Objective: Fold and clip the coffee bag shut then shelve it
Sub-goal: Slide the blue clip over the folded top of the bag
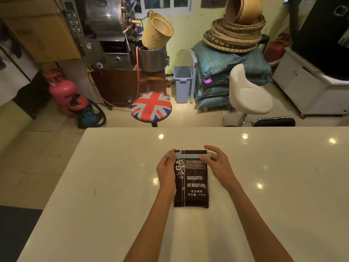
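A dark brown coffee bag (192,186) with white print lies flat on the white table (113,186), its top end pointing away from me. A long pale blue clip (188,155) runs across the folded top of the bag. My left hand (167,173) grips the clip's left end and the bag's left edge. My right hand (217,163) pinches the clip's right end, thumb on top. No shelf is in view.
Beyond the table's far edge stand a Union Jack stool (151,107), a white swivel chair (249,95) and a black chair back (273,121). Further back are a coffee roaster (111,35), a pink gas cylinder (62,89), a blue bin (182,83) and stacked baskets (234,33).
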A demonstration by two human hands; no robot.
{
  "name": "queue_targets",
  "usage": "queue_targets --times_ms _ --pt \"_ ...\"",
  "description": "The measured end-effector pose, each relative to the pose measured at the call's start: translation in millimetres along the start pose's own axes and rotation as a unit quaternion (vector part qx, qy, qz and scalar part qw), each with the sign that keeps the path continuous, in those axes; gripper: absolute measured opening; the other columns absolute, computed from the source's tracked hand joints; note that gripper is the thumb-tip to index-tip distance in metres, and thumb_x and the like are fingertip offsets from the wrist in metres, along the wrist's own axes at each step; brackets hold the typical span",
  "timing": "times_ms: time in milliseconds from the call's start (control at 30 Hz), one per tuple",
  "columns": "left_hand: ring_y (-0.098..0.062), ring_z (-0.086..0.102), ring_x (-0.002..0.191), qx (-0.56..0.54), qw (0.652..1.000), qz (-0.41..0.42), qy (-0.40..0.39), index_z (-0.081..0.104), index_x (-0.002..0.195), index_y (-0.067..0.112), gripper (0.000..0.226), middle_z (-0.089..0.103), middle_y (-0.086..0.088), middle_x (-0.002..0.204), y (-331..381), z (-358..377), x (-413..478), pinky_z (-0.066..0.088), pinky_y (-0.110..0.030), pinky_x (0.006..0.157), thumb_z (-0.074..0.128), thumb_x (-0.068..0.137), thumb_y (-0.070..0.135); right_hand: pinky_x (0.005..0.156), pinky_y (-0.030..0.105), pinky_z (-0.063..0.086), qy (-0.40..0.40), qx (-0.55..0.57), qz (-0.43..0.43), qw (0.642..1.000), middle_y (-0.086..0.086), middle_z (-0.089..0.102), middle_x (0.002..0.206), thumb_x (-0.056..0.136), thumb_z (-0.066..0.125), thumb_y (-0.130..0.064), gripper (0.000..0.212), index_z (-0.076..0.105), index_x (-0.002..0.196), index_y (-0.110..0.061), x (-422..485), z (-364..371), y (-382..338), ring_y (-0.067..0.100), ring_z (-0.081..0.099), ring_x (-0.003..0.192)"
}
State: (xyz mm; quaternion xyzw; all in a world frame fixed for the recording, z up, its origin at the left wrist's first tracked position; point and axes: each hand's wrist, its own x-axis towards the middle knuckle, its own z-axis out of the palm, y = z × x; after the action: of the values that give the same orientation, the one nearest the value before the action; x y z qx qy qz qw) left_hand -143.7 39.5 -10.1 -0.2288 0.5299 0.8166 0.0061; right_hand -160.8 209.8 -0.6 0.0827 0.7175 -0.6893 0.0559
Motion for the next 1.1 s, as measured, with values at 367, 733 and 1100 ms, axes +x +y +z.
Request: queue_targets --times_ms 367,733,1100 --pt "-0.016 0.072 0.071 -0.033 0.996 0.006 0.077 0.072 0.103 0.015 0.018 0.074 -0.008 0.085 -7 7 4 0.058 -0.032 0.061 0.063 0.091 0.025 0.069 0.028 0.062 0.004 -0.004 -0.009 1.000 0.008 0.070 0.100 0.090 0.066 -0.014 0.037 0.056 0.126 -0.013 5 5 3 0.015 0.071 0.086" --pt "-0.019 0.072 0.072 -0.024 0.997 0.014 0.074 0.072 0.102 0.012 0.020 0.073 -0.013 0.089 -11 11 8 0.060 -0.032 0.062 0.063 0.091 0.026 0.069 0.027 0.062 0.013 -0.003 -0.008 1.000 0.010 0.070 0.102 0.091 0.065 -0.015 0.036 0.055 0.125 -0.012 3 0 7 0.016 0.070 0.088" --pt "-0.023 0.071 0.075 -0.031 0.996 0.027 0.082 0.074 0.095 0.010 0.017 0.073 -0.021 0.095 -12 12 13 0.059 -0.033 0.061 0.062 0.091 0.021 0.065 0.023 0.061 0.012 -0.005 -0.013 1.000 0.007 0.070 0.098 0.090 0.066 -0.014 0.036 0.055 0.125 -0.010 6 1 8 0.014 0.070 0.086"
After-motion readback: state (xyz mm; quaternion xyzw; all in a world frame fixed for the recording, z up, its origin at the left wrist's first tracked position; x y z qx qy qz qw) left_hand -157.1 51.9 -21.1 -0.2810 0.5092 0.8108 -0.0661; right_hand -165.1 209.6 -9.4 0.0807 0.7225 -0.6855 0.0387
